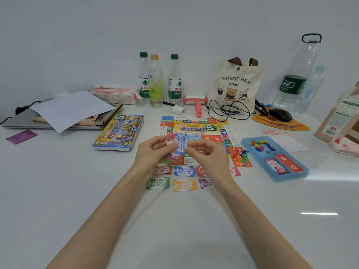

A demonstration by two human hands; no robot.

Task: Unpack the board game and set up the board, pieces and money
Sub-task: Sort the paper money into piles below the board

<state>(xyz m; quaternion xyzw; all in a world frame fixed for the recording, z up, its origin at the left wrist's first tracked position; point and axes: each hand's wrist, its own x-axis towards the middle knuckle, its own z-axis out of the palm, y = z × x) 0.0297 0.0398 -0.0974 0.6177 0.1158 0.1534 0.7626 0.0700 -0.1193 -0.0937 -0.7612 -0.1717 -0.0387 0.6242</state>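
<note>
The colourful game board (196, 129) lies flat in the middle of the white table. Above its near half, my left hand (149, 152) and my right hand (206, 154) both pinch a small stack of play money notes (179, 143), a blue one on top. Sorted money piles lie in two rows at the board's near edge, among them a blue pile (184, 170), a green pile (158, 183) and an orange pile (185, 185). Plastic player pieces (240, 155) stand on the board's near right corner. The game box (119, 133) rests left of the board.
A blue plastic tray (291, 175) to the right holds small coloured pieces and card packs. Behind the board stand water bottles (155, 80), a pink lint roller (196, 102), a tote bag (233, 84), cables and a mouse (280, 114). A laptop with paper (71, 109) lies back left.
</note>
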